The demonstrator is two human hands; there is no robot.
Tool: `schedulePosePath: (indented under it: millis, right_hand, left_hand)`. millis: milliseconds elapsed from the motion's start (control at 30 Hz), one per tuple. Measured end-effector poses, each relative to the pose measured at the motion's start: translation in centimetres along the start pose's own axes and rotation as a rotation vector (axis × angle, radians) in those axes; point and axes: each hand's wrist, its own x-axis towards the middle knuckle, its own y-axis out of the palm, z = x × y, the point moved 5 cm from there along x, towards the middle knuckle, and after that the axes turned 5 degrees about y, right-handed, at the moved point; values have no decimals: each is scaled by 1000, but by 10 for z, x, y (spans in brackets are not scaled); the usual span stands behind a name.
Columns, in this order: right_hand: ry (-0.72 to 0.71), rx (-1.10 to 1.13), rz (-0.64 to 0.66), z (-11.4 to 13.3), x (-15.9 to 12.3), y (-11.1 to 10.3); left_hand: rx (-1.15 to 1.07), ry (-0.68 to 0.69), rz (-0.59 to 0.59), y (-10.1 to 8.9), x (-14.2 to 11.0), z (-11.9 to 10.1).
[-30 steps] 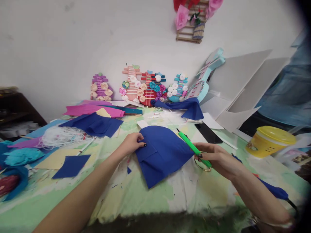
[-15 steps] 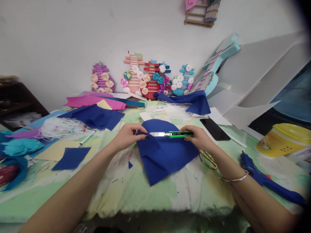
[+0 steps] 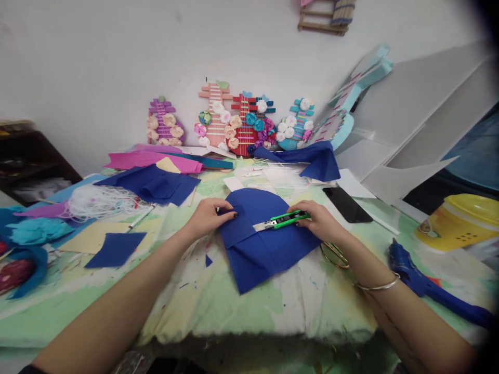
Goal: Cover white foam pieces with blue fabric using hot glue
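In the head view, the left hand [image 3: 210, 217] pinches the upper left edge of a blue sheet [image 3: 268, 249] between thumb and fingers. The sheet lies on the paint-stained tablecloth [image 3: 249, 317] in front of the person, its top edge rounded and its left part folded over. The right hand [image 3: 317, 221] pinches the green handle of a box cutter [image 3: 286, 218] between thumb and fingers; the blade is out, pointing left over the sheet, near the edge of the fold. Whether the blade touches the sheet cannot be told.

Gold-handled scissors [image 3: 334, 254] lie partly under the right hand, just beside the sheet. Further right are a blue glue gun [image 3: 432, 288], a black phone [image 3: 346, 204] and a yellow tub [image 3: 460, 223]. On the left, a small blue square [image 3: 116, 250] lies partly on cream paper [image 3: 83, 236], near a bundle of white string [image 3: 95, 201]. Flower-covered toy instruments [image 3: 245, 124] stand at the back against the wall.
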Motion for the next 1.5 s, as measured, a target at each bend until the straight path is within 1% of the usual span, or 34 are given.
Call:
schedulePosePath:
  millis: [167, 300, 367, 533, 633, 900, 1300, 1500]
  right_hand:
    - [2, -1, 7, 2, -3, -2]
    - [-3, -14, 9, 4, -2, -2]
    - [-14, -2, 16, 5, -1, -2]
    - [-45, 40, 30, 4, 0, -2]
    - [-50, 41, 39, 4, 0, -2]
    - [-58, 27, 20, -1, -3, -5]
    - [-18, 42, 52, -14, -9, -10]
    - [4, 56, 36, -18, -13, -16]
  left_hand:
    - [105, 60, 7, 5, -1, 0]
    - [149, 148, -30, 7, -1, -9]
    - [168, 174, -14, 10, 1, -13]
    - [233, 166, 112, 23, 5, -11]
    - [212, 165, 145, 28, 6, -6]
    - [215, 167, 156, 28, 5, -3]
    - [219, 188, 107, 31, 3, 1]
    - [222, 159, 104, 32, 1, -1]
